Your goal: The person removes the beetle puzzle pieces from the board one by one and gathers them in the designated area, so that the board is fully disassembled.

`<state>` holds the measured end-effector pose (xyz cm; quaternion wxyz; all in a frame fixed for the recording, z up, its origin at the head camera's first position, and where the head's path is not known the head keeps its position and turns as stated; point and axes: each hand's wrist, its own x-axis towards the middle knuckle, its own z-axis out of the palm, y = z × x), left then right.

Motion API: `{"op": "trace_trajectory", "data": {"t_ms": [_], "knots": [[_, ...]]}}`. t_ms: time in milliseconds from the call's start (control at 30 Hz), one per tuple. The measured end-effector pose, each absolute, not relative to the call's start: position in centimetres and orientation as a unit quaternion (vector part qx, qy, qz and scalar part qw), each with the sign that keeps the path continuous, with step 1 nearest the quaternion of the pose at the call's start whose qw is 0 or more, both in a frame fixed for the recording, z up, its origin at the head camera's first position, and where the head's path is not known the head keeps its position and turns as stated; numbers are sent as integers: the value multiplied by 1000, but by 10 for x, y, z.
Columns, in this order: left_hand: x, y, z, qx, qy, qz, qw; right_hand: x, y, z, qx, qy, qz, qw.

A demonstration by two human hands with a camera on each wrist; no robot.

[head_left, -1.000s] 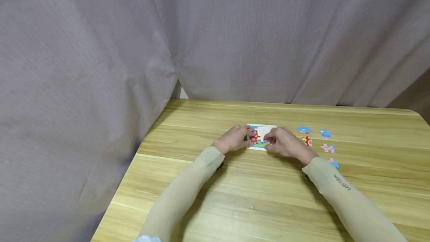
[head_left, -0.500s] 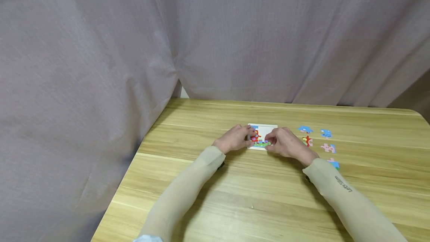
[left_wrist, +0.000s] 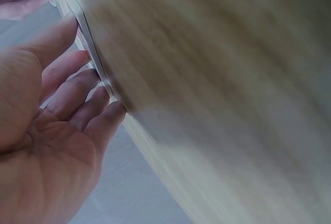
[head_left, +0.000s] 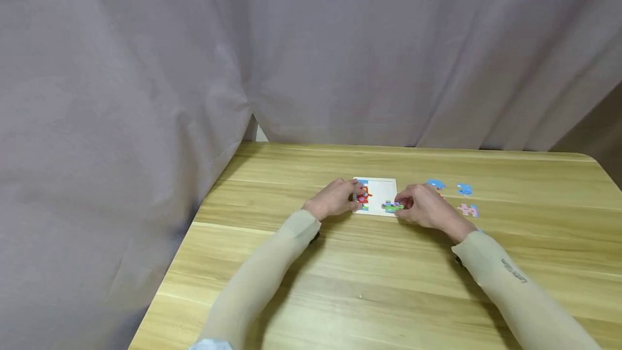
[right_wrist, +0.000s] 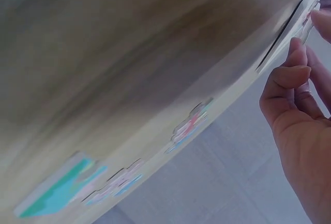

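Observation:
A white puzzle tray (head_left: 381,188) lies on the table, with red and blue puzzle pieces (head_left: 363,193) set along its left side. My left hand (head_left: 332,199) rests at that side, thumb toward the near edge and fingers over the pieces. In the left wrist view, its gently bent fingertips touch the tray's rim. At the tray's near right corner, my right hand (head_left: 428,207) pinches a green puzzle piece (head_left: 390,207) between thumb and fingers. The right wrist view shows the right hand (right_wrist: 300,110) beside the tray, with the held piece mostly hidden.
Loose puzzle pieces lie right of the tray: a blue one (head_left: 435,183), another blue one (head_left: 464,189) and a pink one (head_left: 468,210). A green and blue piece (right_wrist: 54,190) shows nearer. The wooden table (head_left: 301,172) meets a grey curtain (head_left: 330,69) behind.
The green piece has come away from the left pieces and shifted right in my right hand, baring more of the tray floor. My left hand stays on the tray's left side.

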<state>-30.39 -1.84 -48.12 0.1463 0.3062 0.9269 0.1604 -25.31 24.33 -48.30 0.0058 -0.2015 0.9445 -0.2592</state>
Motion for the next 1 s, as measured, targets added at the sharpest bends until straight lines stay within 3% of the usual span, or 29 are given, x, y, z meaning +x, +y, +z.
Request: {"op": "trace_trajectory", "data": {"t_ms": [667, 1000], "knots": [[-306, -17, -482, 346, 920, 142, 115, -224, 284, -482, -182, 944, -276, -18], [-304, -19, -480, 316, 920, 174, 151, -211, 306, -487, -179, 943, -281, -28]]}}
